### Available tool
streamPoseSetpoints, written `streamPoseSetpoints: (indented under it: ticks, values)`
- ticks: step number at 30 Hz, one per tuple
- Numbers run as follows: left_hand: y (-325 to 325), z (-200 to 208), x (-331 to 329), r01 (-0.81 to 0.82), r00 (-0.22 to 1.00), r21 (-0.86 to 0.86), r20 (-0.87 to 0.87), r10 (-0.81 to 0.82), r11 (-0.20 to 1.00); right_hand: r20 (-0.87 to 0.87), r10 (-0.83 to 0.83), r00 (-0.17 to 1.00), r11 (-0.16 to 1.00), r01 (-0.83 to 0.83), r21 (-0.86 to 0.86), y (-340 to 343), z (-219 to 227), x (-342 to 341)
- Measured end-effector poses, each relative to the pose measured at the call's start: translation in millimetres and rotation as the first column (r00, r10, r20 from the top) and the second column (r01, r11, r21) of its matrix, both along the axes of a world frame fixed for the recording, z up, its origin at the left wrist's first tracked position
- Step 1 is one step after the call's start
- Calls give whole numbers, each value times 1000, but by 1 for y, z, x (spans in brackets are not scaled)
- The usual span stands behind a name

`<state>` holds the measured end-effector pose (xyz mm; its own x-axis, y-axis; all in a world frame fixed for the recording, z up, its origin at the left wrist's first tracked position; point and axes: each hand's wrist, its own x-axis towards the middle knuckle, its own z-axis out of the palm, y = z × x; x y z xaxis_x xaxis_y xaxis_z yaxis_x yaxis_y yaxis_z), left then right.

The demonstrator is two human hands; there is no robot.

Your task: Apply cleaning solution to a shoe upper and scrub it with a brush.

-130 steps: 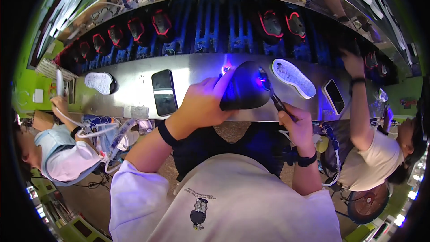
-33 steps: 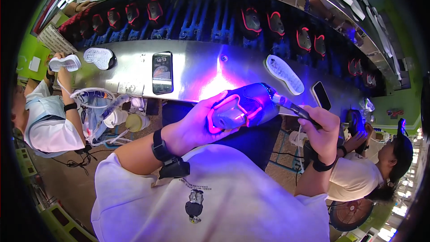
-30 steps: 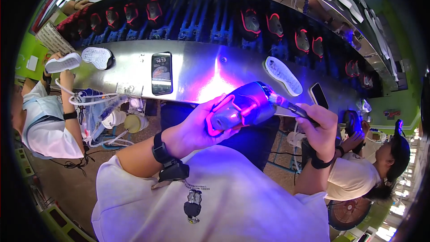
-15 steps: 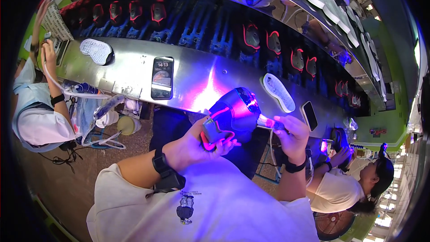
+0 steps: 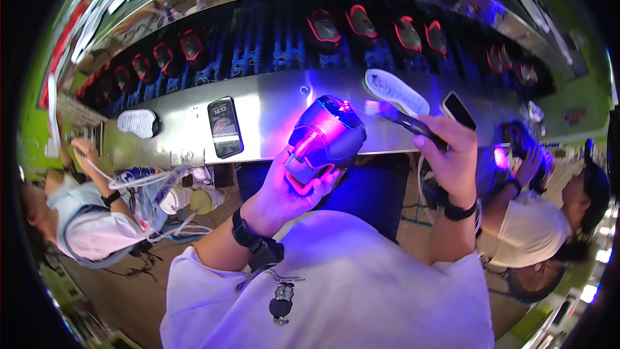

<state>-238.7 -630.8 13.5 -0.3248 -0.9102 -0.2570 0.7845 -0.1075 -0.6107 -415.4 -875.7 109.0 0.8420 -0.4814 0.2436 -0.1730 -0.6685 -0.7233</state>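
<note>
My left hand [image 5: 274, 190] is wrapped round the heel end of a dark shoe upper [image 5: 329, 136] with a red collar edge. The upper is held tilted over the near edge of the metal ledge, its toe pointing away from me and lit purple-pink. In my right hand [image 5: 449, 155] is a brush [image 5: 403, 119] with a dark handle, gripped between thumb and fingers. Its blurred, pale tip is to the right of the toe, apart from it. Beyond the brush lies a white shoe sole [image 5: 397, 92] on the ledge.
Behind the metal ledge [image 5: 177, 136] runs a dark conveyor [image 5: 258, 45] carrying several red-edged shoe uppers. A phone [image 5: 225, 128], another sole [image 5: 137, 123] and a second phone [image 5: 458, 111] lie on the ledge. Co-workers sit at left [image 5: 97, 213] and right [image 5: 529, 226]. Tubs [image 5: 205, 201] stand at lower left.
The brush has come away from the shoe upper's right side and moved up and outward beside the toe. The upper is tipped more upright. The whole view has shifted with my head.
</note>
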Motion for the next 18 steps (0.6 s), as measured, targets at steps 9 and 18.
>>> streamPoseSetpoints:
  ticks: [9, 18]
  values:
    - [-2, -7, -25, 61, 987, 58, -150, -52, 996, 28, 104, 994, 994, -104, -18, -5, -2, -5]
    - [10, -4, -35, 74, 955, 58, -292, -54, 996, 58, 203, 977, 977, -198, -80, 3, -19, -10]
